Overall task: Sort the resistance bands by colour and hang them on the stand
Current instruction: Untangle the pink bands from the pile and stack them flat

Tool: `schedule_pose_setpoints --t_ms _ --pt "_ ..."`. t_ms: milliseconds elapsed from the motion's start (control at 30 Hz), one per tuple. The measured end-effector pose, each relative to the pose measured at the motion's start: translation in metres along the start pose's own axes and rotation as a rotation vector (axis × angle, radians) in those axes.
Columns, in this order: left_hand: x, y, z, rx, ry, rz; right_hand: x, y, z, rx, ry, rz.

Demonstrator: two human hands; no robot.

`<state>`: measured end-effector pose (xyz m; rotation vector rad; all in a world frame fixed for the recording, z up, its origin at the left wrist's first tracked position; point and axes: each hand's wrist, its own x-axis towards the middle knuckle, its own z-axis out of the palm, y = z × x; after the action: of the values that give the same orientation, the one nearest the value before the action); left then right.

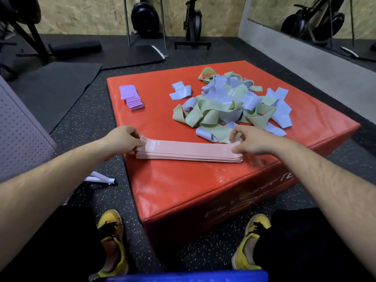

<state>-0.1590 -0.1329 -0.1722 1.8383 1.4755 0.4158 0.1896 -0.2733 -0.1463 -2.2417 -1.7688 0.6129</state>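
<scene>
My left hand (124, 139) pinches the left end of the pink stack (189, 154). My right hand (250, 142) pinches its right end, thumb on top and fingers curled over the far edge. Both grasp pink bands, though I cannot tell whether they hold only the top band or several. The main risk I see is the stack fanning out. The layers are thin, and if I lift by the ends with only the upper ones caught, the lower ones would likely sag or slide toward the near edge of the box (183, 190), which is close. A second risk sits by my right fingers, where green and blue strips from the loose pile (223, 107) reach right up to the stack's far corner. A careless grasp there could drag one along and spoil the colour sort. No stand is in view, so hanging means finding it first. The stack lies flat near the box's front edge, long and pale salmon, squared on the right, a little splayed on the left, with faint white print on top. The purple stack (132, 98) lies folded at the box's far left. The pile is tangled and unsorted.
</scene>
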Motion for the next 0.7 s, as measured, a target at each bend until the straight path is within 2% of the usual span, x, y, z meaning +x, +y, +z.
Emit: schedule_pose_setpoints --t_ms 333,467,533,600,700 --pt "-0.008 0.003 -0.001 0.195 0.036 0.168 -0.001 -0.003 0.005 -0.041 -0.055 -0.010" --pt "-0.003 -0.003 0.000 0.390 0.079 0.425 0.001 -0.004 0.006 -0.184 0.033 -0.086" --pt "-0.006 -0.001 0.002 0.441 0.011 0.520 0.002 -0.005 0.008 -0.237 0.052 -0.165" --pt "-0.008 0.003 0.007 0.459 -0.098 0.583 0.002 -0.008 0.010 -0.239 0.001 -0.250" --pt "-0.006 0.007 0.015 0.555 -0.198 0.628 0.001 -0.013 0.015 -0.280 -0.070 -0.270"
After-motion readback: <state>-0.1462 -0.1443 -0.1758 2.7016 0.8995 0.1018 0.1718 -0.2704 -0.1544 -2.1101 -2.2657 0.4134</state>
